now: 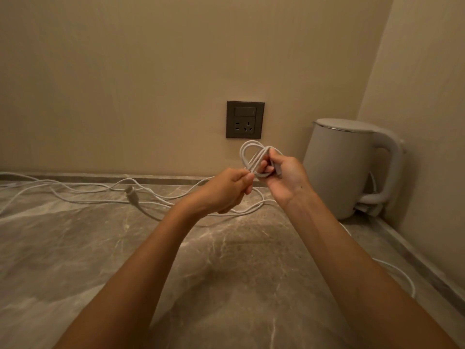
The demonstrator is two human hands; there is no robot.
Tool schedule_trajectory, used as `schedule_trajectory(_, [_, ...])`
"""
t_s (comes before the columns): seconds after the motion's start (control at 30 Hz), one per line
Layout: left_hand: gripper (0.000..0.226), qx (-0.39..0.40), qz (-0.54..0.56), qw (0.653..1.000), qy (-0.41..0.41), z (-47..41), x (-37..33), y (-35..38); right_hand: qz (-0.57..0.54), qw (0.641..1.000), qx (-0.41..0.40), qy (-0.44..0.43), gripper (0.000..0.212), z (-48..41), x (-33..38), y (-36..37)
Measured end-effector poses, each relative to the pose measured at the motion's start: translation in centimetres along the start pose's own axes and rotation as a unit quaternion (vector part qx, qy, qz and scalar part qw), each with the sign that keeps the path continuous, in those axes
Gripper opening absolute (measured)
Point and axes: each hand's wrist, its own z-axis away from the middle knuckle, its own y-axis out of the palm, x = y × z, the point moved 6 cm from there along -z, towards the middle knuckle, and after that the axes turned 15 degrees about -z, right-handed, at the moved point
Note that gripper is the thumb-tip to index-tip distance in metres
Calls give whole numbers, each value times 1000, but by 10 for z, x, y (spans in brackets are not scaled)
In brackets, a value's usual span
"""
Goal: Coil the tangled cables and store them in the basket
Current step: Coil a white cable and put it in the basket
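Several loops of white cable form a small coil [256,159] just right of the frame's centre, raised above the counter in front of the wall. The right hand [286,177] grips the coil where its strands bunch together, fingers curled round them. The left hand [226,190], just beside it on the left, pinches a strand running into the coil between thumb and fingers, so the two hands almost touch. Below and to the left, loose cables [100,195] sprawl in tangled curves across the marbled countertop [75,248] toward the left edge, with a pale connector [130,193] lying among them. Another white lead [402,275] curves along the counter at lower right. On the beige wall behind the coil sits a dark wall socket [244,119], and a white kettle [344,167] stands in the right-hand corner.
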Motion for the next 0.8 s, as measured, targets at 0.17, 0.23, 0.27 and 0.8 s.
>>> schedule_trajectory(0.17, [34,3,15,1000,16,0,6,-2,-17,999,31,36,31,3,-2,5])
schedule_trajectory(0.23, [35,5,7,1000,21,-1,10,-3,-7,998,43,45,31,4,-1,5])
schedule_trajectory(0.27, [34,8,-1,1000,24,0,12,-3,-5,998,47,51,32,4,-1,5])
schedule_trajectory(0.8, [32,71,-153,984,-56,8,35,-17,493,777,232,316,29,35,-31,-5])
